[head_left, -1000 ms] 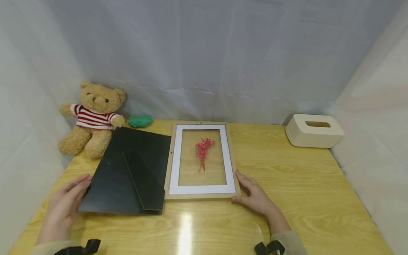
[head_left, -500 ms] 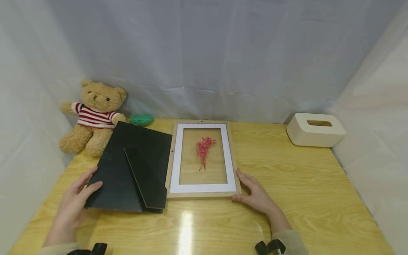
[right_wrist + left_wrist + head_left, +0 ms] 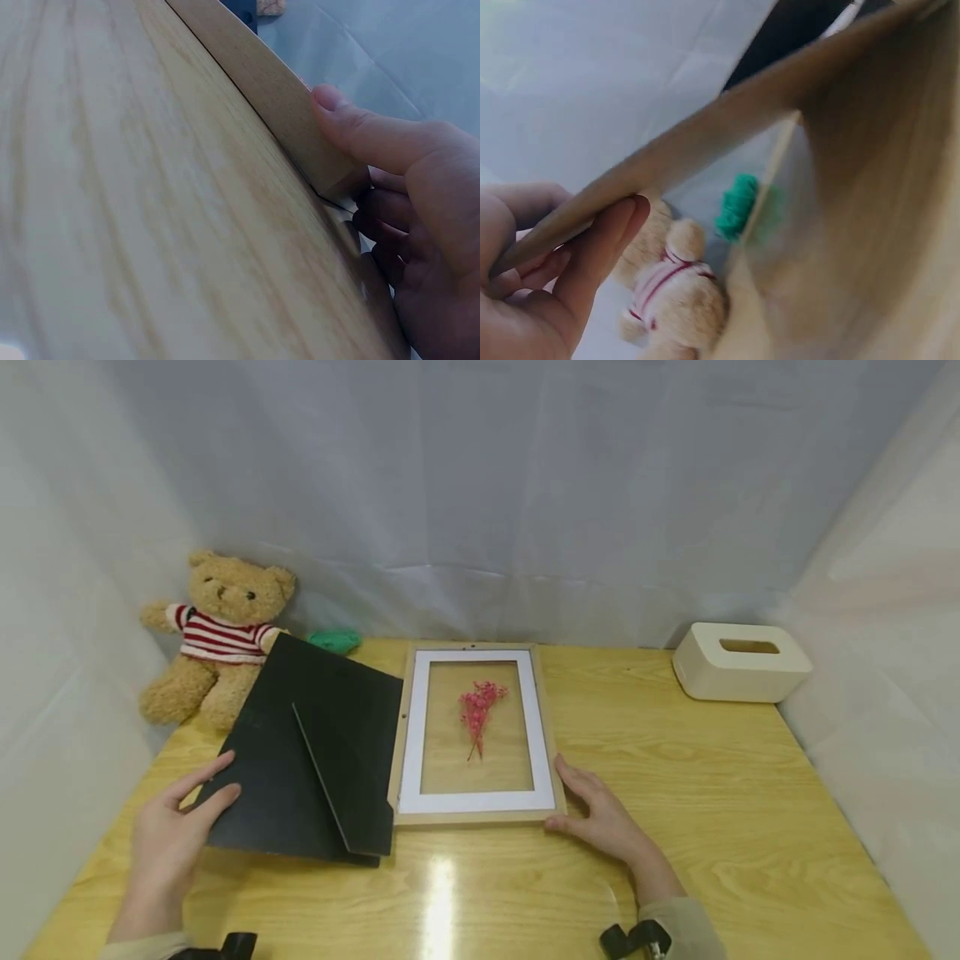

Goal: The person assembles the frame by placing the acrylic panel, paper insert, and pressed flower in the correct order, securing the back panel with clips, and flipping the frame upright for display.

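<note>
A black picture frame backing board (image 3: 258,777) with a hinged stand leg (image 3: 341,777) is held tilted above the table, its left edge between the thumb and fingers of my left hand (image 3: 168,835). The left wrist view shows its brown underside (image 3: 679,139) and my left hand (image 3: 540,277) pinching the edge. Beside it lies a wooden picture frame (image 3: 480,819) with a white mat (image 3: 465,804) and a pink dried flower sprig (image 3: 478,714) in the middle. My right hand (image 3: 603,814) holds the frame's near right corner, thumb on the near side, fingers along the right side.
A teddy bear (image 3: 225,639) in a striped shirt sits at the back left, close to the board. A green bundle (image 3: 335,642) lies next to it. A cream tissue box (image 3: 742,664) stands at the back right. Pale curtains (image 3: 480,485) enclose the table.
My left hand has shifted a little to the right, and the board's far left corner has risen. The stand leg leans out further. My right hand and the frame stay put.
</note>
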A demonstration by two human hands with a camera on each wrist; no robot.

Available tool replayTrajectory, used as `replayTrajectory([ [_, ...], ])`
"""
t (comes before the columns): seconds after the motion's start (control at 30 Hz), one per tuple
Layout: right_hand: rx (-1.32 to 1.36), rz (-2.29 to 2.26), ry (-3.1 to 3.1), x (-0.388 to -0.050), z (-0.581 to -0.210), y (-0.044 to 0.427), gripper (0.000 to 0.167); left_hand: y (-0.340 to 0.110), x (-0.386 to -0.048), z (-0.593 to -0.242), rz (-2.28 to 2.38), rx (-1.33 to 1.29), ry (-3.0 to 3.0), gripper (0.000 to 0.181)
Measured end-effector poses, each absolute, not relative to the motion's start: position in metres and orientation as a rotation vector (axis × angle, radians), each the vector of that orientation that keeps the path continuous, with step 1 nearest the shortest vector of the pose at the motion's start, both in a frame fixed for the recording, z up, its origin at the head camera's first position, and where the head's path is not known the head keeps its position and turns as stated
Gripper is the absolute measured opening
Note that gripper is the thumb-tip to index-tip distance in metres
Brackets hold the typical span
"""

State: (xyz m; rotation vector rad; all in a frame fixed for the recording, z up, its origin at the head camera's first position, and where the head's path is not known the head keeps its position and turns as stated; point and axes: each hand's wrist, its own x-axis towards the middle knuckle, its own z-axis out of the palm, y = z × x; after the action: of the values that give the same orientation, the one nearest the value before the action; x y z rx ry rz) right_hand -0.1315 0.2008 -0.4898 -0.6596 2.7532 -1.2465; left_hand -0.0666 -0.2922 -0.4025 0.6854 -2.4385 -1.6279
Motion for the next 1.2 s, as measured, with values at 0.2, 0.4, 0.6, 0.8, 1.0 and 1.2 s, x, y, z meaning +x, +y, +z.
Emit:
replayTrajectory([
  [0.2, -0.687, -1.257, 2.764, -0.133, -0.490, 0.202, 0.092, -0.287, -0.064, -0.383, -1.565, 0.741, -2.368, 0.046],
  [0.4, -0.665, -1.257, 2.753, -0.130, -0.490, 0.203, 0.093, -0.282, -0.057, -0.369, -1.955, 0.758, -1.887, 0.045],
  [0.6, -0.665, -1.249, 2.773, -0.130, -0.489, 0.205, 0.092, -0.247, -0.064, -0.374, -2.271, 0.713, -1.506, 0.051],
  [0.8, -0.673, -1.238, 2.773, -0.130, -0.488, 0.205, 0.092, -0.196, -0.075, -0.387, -2.389, 0.702, -1.478, 0.049],
  [1.0, -0.665, -1.239, 2.765, -0.129, -0.488, 0.206, 0.092, -0.147, -0.087, -0.403, -2.374, 0.630, -1.597, 0.048],
  [1.2, -0.706, -1.255, 2.775, -0.131, -0.488, 0.208, 0.091, -0.116, -0.100, -0.417, -2.265, 0.584, -1.745, 0.043],
])
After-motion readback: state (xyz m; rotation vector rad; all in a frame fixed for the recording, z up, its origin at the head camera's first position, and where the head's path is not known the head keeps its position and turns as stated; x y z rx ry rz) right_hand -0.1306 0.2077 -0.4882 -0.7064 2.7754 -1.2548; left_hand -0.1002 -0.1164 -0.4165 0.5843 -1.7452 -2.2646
